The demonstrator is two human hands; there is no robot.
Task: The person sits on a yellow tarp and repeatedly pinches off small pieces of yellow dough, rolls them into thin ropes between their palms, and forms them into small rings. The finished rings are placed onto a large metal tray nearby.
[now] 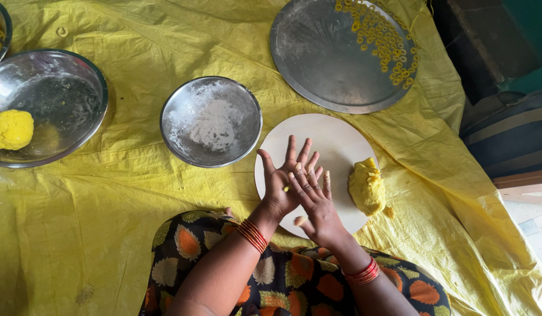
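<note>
At the bottom of the frame my lap shows in a dark patterned cloth with orange and cream leaves [282,281], and red bangles [253,235] ring both my wrists. Just above, near the middle, my left hand [285,178] lies palm up with fingers spread wide, and my right hand [315,205] is laid across it, its fingers straight and pressed on the left palm. Between them a small yellow bit of dough [286,188] just peeks out; how much is in there I cannot tell.

Both hands hover over the round pale wooden board [335,137]. On its right edge sits a rough lump of yellow dough [367,187], apart from my hands.

Left of the board stands a small steel bowl dusted with white flour [211,122]. Further left, at the frame's edge, a larger steel bowl [60,93] holds a ball of yellow dough [10,129].

At the top, a big round steel plate [323,58] carries many small yellow dough rings [385,41] along its right side. Everything rests on a crinkled yellow plastic sheet [124,193].
</note>
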